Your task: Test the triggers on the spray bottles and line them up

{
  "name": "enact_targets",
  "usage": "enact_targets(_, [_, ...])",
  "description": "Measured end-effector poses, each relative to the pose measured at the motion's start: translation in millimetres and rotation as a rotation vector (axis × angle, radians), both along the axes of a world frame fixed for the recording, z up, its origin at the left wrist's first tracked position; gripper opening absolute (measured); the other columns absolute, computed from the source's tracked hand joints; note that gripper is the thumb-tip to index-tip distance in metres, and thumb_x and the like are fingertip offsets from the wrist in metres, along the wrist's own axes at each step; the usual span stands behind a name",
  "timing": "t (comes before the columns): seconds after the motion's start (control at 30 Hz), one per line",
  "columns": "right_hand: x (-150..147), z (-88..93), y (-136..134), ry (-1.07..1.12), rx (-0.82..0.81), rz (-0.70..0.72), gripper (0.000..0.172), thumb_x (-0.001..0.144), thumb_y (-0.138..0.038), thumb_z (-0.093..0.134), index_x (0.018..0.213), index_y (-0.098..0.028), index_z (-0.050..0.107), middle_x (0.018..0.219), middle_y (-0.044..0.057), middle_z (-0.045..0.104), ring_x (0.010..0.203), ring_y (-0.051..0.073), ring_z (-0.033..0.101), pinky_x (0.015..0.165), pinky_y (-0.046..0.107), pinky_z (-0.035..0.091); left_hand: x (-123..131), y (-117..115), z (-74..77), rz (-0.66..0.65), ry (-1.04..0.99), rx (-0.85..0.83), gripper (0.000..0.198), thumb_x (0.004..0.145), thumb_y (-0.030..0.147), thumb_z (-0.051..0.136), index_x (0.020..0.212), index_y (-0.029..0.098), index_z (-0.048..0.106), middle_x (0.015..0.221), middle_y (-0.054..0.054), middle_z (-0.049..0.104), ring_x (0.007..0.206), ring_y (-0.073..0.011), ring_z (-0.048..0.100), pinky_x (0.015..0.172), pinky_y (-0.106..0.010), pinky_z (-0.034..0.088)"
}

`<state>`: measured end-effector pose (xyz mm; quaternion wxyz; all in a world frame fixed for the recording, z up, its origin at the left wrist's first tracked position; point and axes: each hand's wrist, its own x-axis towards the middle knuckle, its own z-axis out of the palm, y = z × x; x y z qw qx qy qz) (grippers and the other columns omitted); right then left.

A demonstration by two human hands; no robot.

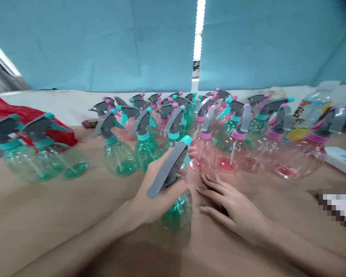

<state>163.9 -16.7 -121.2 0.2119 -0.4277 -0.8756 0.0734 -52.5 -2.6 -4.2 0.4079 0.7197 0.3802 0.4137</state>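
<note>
My left hand (158,184) is wrapped round the neck of a green spray bottle (177,213) with a grey and turquoise trigger head. The bottle is upright at the front of the group, and part of its neck is hidden by my fingers. Just to its right, my right hand (230,204) lies on the wooden table (103,238) with fingers spread, holding nothing. Its fingertips point toward a pink spray bottle (202,156). Beyond my left hand stands another green spray bottle (145,152), also with a turquoise collar.
Several more green and pink spray bottles crowd the back. At the left, two green bottles (25,161) stand before a red plastic bag (46,127). To the right are a labelled drink bottle (311,107), a white box (343,159) and a blurred-out object (341,206). Blue cloth (103,46) hangs behind.
</note>
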Motion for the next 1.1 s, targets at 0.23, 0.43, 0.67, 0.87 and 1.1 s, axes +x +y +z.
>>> enact_targets(0.23, [-0.2, 0.8, -0.4, -0.016, -0.004, -0.004, 0.047, 0.098, -0.046, 0.048, 0.135, -0.018, 0.058, 0.146, 0.014, 0.050, 0.138, 0.033, 0.040, 0.108, 0.057, 0.040, -1.8, -0.7, 1.3, -0.006, 0.023, 0.019, 0.041, 0.073, 0.014, 0.051, 0.112, 0.021, 0.058, 0.093, -0.002, 0.069, 0.063, -0.0136, 0.058, 0.060, -0.028, 0.051])
enact_targets(0.43, [-0.5, 0.0, -0.3, -0.012, 0.007, -0.005, 0.047, 0.098, -0.046, 0.047, 0.134, -0.019, 0.059, 0.146, 0.015, 0.050, 0.138, 0.033, 0.041, 0.108, 0.057, 0.040, -2.1, 0.3, -1.6, 0.010, 0.028, 0.008, 0.034, 0.075, 0.017, 0.051, 0.109, 0.021, 0.058, 0.085, 0.000, 0.069, 0.061, -0.0153, 0.061, 0.059, -0.030, 0.053])
enact_targets(0.67, [-1.3, 0.1, 0.0, -0.028, -0.001, -0.016, 0.047, 0.098, -0.048, 0.047, 0.134, -0.020, 0.059, 0.145, 0.014, 0.051, 0.137, 0.033, 0.042, 0.107, 0.056, 0.040, -1.2, 0.9, 0.3, -0.002, 0.026, 0.077, 0.031, 0.074, 0.015, 0.052, 0.102, 0.023, 0.061, 0.107, -0.003, 0.069, 0.089, -0.0198, 0.067, 0.074, -0.031, 0.056])
enact_targets(0.87, [-0.7, -0.7, -0.4, -0.021, 0.002, -0.011, 0.047, 0.098, -0.047, 0.047, 0.134, -0.020, 0.059, 0.145, 0.014, 0.051, 0.137, 0.033, 0.041, 0.107, 0.056, 0.041, -1.9, -0.4, -3.4, 0.025, 0.068, 0.048, 0.028, 0.076, 0.018, 0.051, 0.103, 0.021, 0.059, 0.077, 0.002, 0.065, 0.054, -0.0131, 0.056, 0.053, -0.028, 0.048])
enact_targets(1.1, [1.0, -1.4, 0.2, -0.020, 0.029, 0.007, 0.046, 0.099, -0.044, 0.046, 0.135, -0.019, 0.058, 0.146, 0.015, 0.049, 0.138, 0.032, 0.040, 0.107, 0.056, 0.041, -2.0, -1.7, 3.1, 0.040, 0.112, 0.063, 0.008, 0.076, 0.019, 0.051, 0.084, 0.023, 0.051, 0.068, 0.004, 0.054, 0.053, -0.0120, 0.049, 0.050, -0.026, 0.041])
